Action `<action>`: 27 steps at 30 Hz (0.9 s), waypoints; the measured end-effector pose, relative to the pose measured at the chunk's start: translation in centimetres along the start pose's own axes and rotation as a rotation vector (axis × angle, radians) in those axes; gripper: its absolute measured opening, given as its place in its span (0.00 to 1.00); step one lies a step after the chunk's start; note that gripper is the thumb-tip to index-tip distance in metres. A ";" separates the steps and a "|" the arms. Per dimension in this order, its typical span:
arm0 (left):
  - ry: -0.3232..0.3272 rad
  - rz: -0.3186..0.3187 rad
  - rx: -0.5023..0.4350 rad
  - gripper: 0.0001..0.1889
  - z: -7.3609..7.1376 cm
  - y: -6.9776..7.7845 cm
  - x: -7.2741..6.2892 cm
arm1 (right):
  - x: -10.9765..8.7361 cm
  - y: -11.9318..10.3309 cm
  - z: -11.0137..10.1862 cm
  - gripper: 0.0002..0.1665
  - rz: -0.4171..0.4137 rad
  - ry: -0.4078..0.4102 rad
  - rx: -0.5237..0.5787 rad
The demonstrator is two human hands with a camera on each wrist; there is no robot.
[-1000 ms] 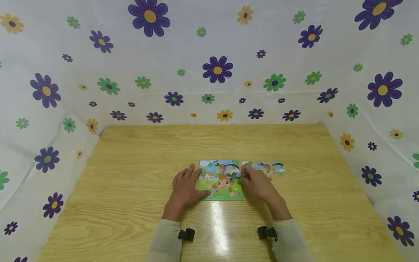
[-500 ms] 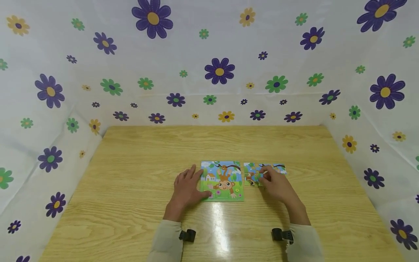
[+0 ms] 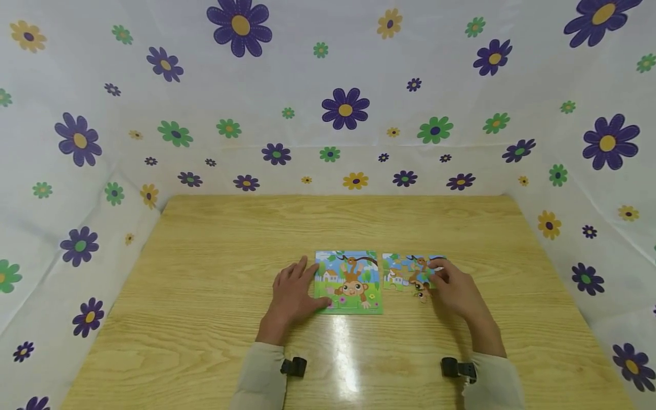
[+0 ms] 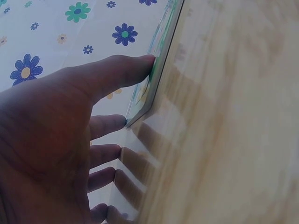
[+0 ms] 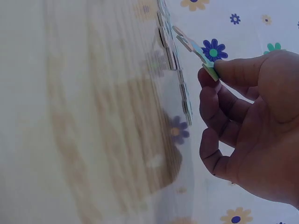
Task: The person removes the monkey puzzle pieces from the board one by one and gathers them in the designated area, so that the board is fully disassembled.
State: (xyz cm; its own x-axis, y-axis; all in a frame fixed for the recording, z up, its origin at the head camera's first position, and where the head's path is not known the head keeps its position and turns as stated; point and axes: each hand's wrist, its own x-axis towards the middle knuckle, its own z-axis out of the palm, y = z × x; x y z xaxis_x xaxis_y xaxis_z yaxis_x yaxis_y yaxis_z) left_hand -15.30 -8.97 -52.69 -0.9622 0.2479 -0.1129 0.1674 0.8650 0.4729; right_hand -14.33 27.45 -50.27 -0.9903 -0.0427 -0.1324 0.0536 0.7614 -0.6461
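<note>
A square monkey picture board [image 3: 348,282] lies flat on the table. My left hand [image 3: 293,293] rests at its left side, the thumb on the near left corner and the fingers spread along the edge. In the left wrist view those fingers [image 4: 106,126] are fairly straight. To the right of the board lies a partly joined group of puzzle pieces [image 3: 397,279]. Over its right end, my right hand [image 3: 456,290] pinches a puzzle piece [image 5: 210,70] between thumb and forefinger. This piece is tilted above the others in the right wrist view; its other fingers are curled.
The wood-grain table [image 3: 230,239] is enclosed at the back and sides by a white cloth [image 3: 287,74] with printed flowers. Black straps with small cameras [image 3: 294,367] sit on both wrists. A bright glare streak crosses the table in front of the board.
My right hand has moved from the board's right edge rightward over the loose pieces, uncovering more of them. It now pinches a piece at their right end. The left hand stays put.
</note>
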 end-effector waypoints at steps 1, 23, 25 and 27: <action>-0.001 0.001 0.000 0.45 0.0 0.0 0.0 | -0.1 0.1 -0.2 0.18 0.016 0.000 -0.001; -0.008 0.002 0.002 0.45 -0.1 0.0 -0.1 | -1.2 2.4 -1.6 0.24 0.163 -0.018 -0.057; -0.011 -0.003 -0.006 0.45 -0.1 0.0 -0.1 | -1.3 2.2 -1.4 0.24 0.149 -0.009 -0.049; -0.018 -0.008 -0.016 0.46 -0.1 0.0 -0.2 | -1.3 1.7 -1.1 0.25 0.129 -0.002 -0.038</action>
State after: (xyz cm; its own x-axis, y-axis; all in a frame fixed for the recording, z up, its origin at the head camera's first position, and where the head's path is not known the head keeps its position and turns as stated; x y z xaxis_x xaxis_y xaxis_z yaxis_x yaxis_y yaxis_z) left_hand -15.14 -9.02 -52.57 -0.9595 0.2487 -0.1323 0.1558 0.8598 0.4862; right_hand -13.13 29.51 -50.42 -0.9752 0.0563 -0.2142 0.1759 0.7845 -0.5946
